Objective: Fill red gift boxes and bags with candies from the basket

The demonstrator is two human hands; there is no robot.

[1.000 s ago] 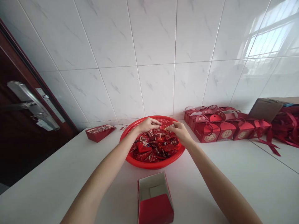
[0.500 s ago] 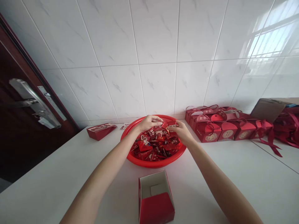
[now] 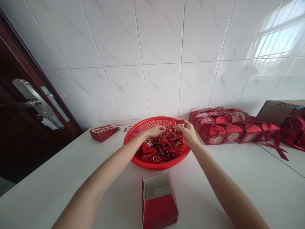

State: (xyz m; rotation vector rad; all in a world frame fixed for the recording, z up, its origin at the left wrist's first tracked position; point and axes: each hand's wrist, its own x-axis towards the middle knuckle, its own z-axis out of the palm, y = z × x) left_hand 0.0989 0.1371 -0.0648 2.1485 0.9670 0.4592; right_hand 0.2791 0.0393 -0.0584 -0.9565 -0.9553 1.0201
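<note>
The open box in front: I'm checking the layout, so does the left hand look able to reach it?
Probably yes. The left hand is at the basket, nothing stands between the basket and the open box, and its top is uncovered.

With the basket (image 3: pixel 157 166) as the clock's centre on the table (image 3: pixel 83 184), sweets (image 3: pixel 162 149) lie inside it — the left hand (image 3: pixel 155 130) over them near twelve, the right hand (image 3: pixel 190 132) by the rim near two. The front box (image 3: pixel 160 210) stands at six, the gift boxes (image 3: pixel 215 136) between two and three. A side box (image 3: pixel 104 133) lies between nine and ten, the cards (image 3: pixel 128 128) just beside the basket at ten. Behind at twelve is the wall (image 3: pixel 124 35); the door (image 3: pixel 16 140) stands at nine — past the table.
</note>
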